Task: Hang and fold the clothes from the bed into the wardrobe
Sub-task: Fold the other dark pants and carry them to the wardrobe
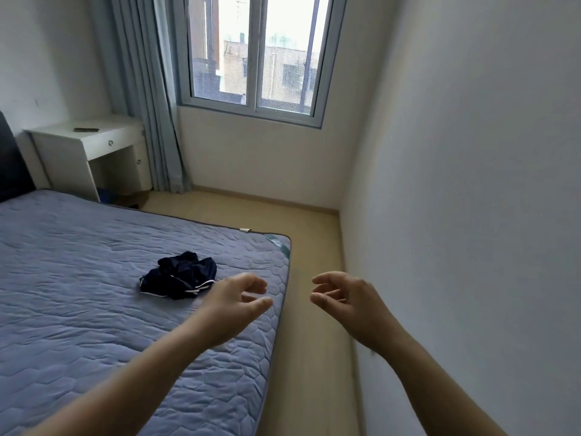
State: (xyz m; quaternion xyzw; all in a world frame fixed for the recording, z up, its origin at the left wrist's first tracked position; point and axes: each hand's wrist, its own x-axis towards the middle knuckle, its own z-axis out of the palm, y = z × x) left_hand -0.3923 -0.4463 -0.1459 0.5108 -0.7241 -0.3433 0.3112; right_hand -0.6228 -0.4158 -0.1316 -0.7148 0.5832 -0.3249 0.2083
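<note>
Shorts (179, 276), dark and crumpled, lie on the bed (78, 294) near its corner. Left hand (234, 297) hovers just beside them, right hand (342, 297) over the floor, both loosely curled, holding nothing. Best grasp the waistband and shake flat before folding.

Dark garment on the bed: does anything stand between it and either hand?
Nothing visible does. The dark garment lies alone on the bed, with the empty left hand beside it and the right hand over the floor. The wardrobe is out of view.
</note>
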